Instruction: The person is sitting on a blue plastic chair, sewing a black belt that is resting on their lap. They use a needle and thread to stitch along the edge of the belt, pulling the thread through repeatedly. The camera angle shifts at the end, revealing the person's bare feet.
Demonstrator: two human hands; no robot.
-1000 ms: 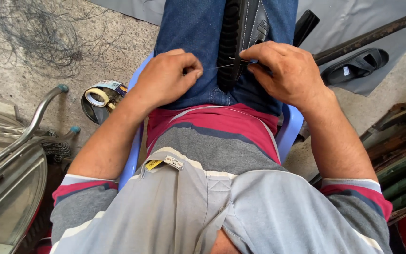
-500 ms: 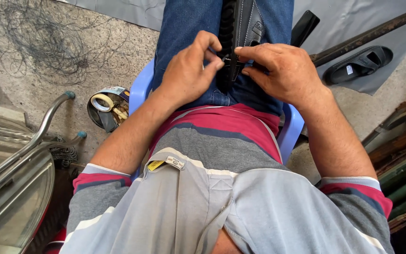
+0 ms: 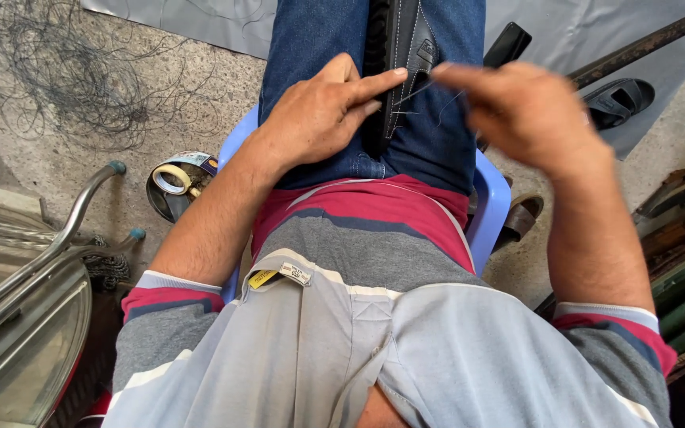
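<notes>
View from above of a seated person stitching a black leather shoe (image 3: 396,47) held upright between the knees over blue denim trousers (image 3: 319,47), on a pale blue plastic chair (image 3: 491,208). The left hand (image 3: 319,119) lies flat against the shoe's side, index finger extended along the seam, pressing rather than clasping — its grip is open and steadying. The right hand (image 3: 529,111), blurred, is raised to the right of the shoe with fingers pinched; a thin grey thread (image 3: 414,93) runs from the seam toward it, though whether a needle sits in that grip cannot be told. The shoe appears stiff at the sole and pliant in the upper, light enough to brace by the knees; it is best held at the sole edge beside the seam, while the thread is fine and likely to snap or tangle. Half a second earlier both hands met at the seam; now the right has drawn away, pulling thread out. On the concrete floor (image 3: 65,166) sits a roll of tape (image 3: 174,178).
</notes>
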